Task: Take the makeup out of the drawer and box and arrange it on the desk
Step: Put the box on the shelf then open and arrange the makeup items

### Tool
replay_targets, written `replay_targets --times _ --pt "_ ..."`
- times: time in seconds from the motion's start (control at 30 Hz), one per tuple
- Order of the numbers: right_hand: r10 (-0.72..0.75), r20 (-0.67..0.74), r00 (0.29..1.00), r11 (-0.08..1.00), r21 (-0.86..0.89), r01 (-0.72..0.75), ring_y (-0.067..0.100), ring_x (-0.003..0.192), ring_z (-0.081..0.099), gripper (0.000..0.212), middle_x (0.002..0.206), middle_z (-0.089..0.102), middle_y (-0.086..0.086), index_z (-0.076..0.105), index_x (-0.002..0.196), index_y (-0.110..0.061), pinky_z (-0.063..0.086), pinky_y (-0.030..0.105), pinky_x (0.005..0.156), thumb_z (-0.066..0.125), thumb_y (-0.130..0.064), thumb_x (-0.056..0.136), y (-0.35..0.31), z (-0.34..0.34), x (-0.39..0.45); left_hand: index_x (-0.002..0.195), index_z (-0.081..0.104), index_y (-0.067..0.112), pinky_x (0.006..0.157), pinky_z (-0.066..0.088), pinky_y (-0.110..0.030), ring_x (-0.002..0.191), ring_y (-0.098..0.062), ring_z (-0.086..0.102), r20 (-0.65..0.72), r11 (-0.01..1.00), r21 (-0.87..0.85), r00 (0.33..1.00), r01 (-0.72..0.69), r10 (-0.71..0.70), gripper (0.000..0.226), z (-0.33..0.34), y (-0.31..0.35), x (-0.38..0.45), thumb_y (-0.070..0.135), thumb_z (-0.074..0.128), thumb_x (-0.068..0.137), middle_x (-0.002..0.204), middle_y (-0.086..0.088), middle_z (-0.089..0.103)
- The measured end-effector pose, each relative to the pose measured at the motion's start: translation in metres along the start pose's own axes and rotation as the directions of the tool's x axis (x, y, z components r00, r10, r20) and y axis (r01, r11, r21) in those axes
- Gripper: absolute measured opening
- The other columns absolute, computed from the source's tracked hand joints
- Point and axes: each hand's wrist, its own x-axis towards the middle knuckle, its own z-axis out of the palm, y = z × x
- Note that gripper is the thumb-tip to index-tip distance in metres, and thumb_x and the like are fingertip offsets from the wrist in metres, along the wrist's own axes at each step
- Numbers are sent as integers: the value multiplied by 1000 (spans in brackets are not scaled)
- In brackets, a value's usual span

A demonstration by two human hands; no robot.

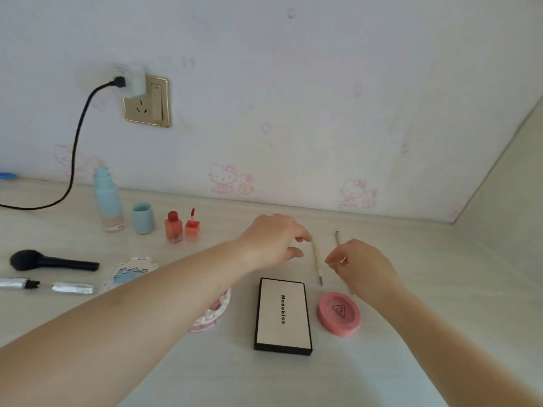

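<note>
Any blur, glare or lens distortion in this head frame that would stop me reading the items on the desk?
Head view: soft, even light, faint shadows, no glare. Wide-angle bending slants the wall line at right. Overall slightly soft; the left hand and right hand look a little blurred, as does the thin brush between them. The palette lettering stays readable.
</note>
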Motion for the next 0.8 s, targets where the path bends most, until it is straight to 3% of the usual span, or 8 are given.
replay_targets --times 0.17,0.3,0.5,0.63,0.7,0.8 --pt "9 36 999 1000 -13 -9 19 105 56 23 111 59 -2 70 102 -31 46 31 85 50 -27 90 6 9 8 134 49 32 107 30 -40 133 -23 35 78 991 101 994 -88 81 45 27 13 36 25 57 90 139 -1 46" --pt "3 62 998 1000 -1 -3 22 108 53 24 112 58 2 69 105 -30 46 35 87 51 -33 89 8 14 12 126 57 35 112 19 -38 140 -20 27 135 973 166 981 -161 139 35 35 11 47 28 53 92 144 2 42" --pt "38 61 997 998 52 -41 21 104 56 23 108 61 1 67 102 -26 47 34 86 57 -38 85 8 24 18 103 66 29 108 23 -35 126 -15 44 34 935 262 971 -239 239 19 39 5 45 35 57 88 120 8 60" --pt "11 17 1000 999 43 -12 21 103 57 19 107 64 -1 61 103 -24 46 34 85 53 -34 89 7 25 19 102 62 24 109 25 -36 114 -17 51 -20 928 287 967 -238 254 20 39 2 38 38 54 90 105 6 64" --pt "-22 -18 1000 996 83 23 23 100 59 18 104 66 -1 57 105 -21 46 34 82 50 -32 93 5 19 16 100 61 20 103 33 -36 103 -20 57 -67 947 238 969 -217 239 23 31 2 30 40 51 92 99 4 66" --pt "-133 -34 991 974 180 136 23 89 60 13 96 65 -1 49 105 -16 47 37 78 44 -24 96 -4 11 4 101 59 21 78 42 -31 89 -17 60 -124 984 120 981 -133 148 28 11 0 10 45 49 92 97 6 65"
